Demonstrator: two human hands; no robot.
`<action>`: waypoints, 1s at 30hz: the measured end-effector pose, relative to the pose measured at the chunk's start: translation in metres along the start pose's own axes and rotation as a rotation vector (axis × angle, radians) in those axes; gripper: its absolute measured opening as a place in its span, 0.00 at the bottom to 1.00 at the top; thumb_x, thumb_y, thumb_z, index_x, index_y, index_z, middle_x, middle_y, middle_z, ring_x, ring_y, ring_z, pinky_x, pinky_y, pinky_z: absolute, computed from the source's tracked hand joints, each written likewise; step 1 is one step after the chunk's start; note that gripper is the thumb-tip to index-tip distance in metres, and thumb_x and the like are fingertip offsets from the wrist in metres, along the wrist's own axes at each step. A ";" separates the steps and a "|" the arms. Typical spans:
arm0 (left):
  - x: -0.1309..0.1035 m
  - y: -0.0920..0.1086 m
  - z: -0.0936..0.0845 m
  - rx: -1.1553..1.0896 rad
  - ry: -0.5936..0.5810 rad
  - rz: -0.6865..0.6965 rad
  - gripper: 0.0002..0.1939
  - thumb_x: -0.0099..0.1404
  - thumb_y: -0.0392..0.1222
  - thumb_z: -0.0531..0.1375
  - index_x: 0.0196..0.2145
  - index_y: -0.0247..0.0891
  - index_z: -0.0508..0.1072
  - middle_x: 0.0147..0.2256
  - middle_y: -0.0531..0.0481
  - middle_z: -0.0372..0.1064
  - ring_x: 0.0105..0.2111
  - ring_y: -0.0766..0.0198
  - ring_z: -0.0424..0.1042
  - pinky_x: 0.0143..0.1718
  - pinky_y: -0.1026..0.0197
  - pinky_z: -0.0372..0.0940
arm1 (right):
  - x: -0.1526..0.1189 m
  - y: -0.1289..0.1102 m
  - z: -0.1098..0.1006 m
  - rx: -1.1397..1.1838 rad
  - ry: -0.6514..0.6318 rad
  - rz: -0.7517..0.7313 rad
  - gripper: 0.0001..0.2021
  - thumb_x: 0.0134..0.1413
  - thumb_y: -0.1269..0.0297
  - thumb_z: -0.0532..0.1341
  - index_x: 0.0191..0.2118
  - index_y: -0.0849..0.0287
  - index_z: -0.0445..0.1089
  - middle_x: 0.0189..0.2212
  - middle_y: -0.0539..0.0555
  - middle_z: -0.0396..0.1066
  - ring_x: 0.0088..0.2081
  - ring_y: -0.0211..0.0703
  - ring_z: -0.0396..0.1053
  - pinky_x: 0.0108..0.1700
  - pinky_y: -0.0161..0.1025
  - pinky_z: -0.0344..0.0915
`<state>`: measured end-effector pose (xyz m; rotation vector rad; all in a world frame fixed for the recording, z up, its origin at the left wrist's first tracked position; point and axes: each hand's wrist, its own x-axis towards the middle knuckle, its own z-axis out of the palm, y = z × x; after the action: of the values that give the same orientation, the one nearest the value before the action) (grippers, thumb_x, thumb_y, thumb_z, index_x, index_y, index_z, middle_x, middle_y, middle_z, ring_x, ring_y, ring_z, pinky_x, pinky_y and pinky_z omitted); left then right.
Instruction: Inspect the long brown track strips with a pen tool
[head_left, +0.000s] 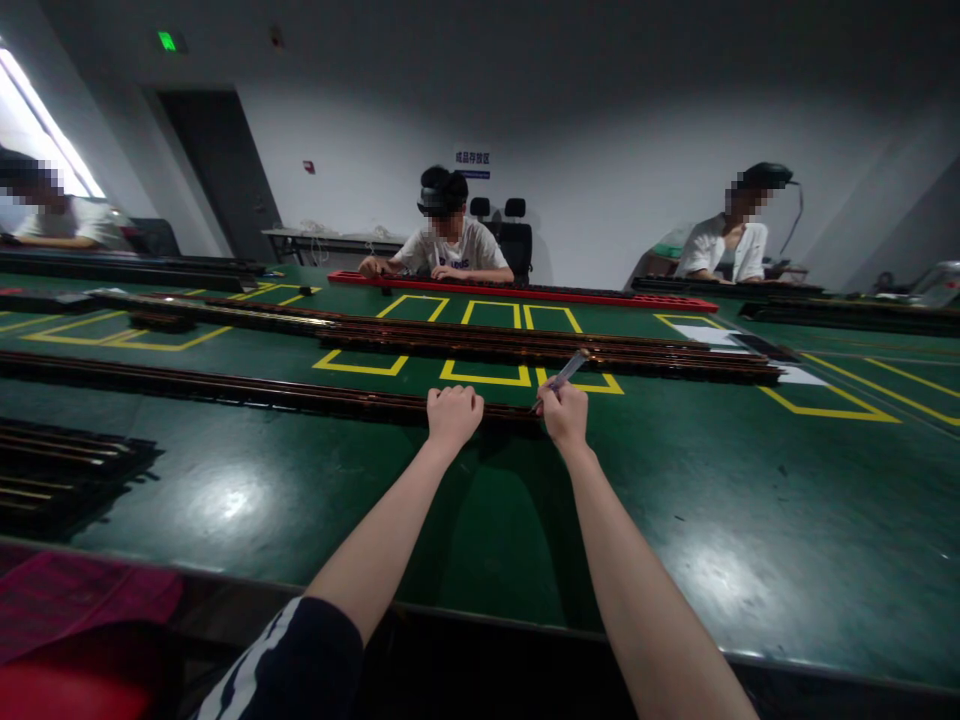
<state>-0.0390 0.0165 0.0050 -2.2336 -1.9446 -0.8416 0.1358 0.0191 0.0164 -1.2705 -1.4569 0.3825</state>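
A: Right hand (565, 412)?
B: Closed round a slim, pen-like tool (570, 368). Long axis slanting: upper end juts above the fist, to the right and away from the wearer; lower end points down-left, at the dark strip (225, 391), near its right end. Contact there: cannot tell.
A: Left hand (455, 415)?
B: Just left of the tool grip, fingers curled over the strip. Pinching or only pressing, cannot tell.
A: Strip's lie?
B: Flat on the green table (675, 450), long axis left to right, running out of view left of the hands, that side slightly farther off.
A: Beyond the grip?
B: A bundle of long strips (525, 346), roughly parallel.
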 end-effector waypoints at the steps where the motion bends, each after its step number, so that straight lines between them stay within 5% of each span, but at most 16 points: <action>1: 0.000 0.000 0.000 0.004 0.002 -0.001 0.21 0.68 0.43 0.43 0.28 0.36 0.73 0.31 0.43 0.74 0.31 0.59 0.72 0.44 0.52 0.60 | 0.000 0.000 0.000 -0.001 -0.002 0.000 0.19 0.55 0.52 0.55 0.19 0.57 0.62 0.14 0.51 0.65 0.18 0.42 0.66 0.23 0.37 0.62; 21: 0.001 0.000 0.002 0.043 0.013 0.004 0.22 0.68 0.43 0.43 0.28 0.36 0.73 0.31 0.43 0.75 0.31 0.58 0.72 0.42 0.52 0.61 | 0.002 0.006 0.000 -0.043 -0.006 -0.010 0.12 0.53 0.62 0.54 0.20 0.57 0.62 0.15 0.51 0.65 0.19 0.43 0.67 0.26 0.38 0.64; 30: 0.001 -0.001 0.002 0.004 0.001 0.003 0.22 0.68 0.43 0.43 0.28 0.36 0.73 0.30 0.44 0.74 0.30 0.59 0.72 0.42 0.52 0.61 | 0.001 0.005 0.001 0.013 -0.022 -0.007 0.17 0.55 0.53 0.54 0.20 0.57 0.61 0.16 0.51 0.65 0.18 0.41 0.66 0.23 0.37 0.63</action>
<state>-0.0393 0.0180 0.0036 -2.2326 -1.9400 -0.8375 0.1378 0.0223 0.0125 -1.2540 -1.4754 0.4017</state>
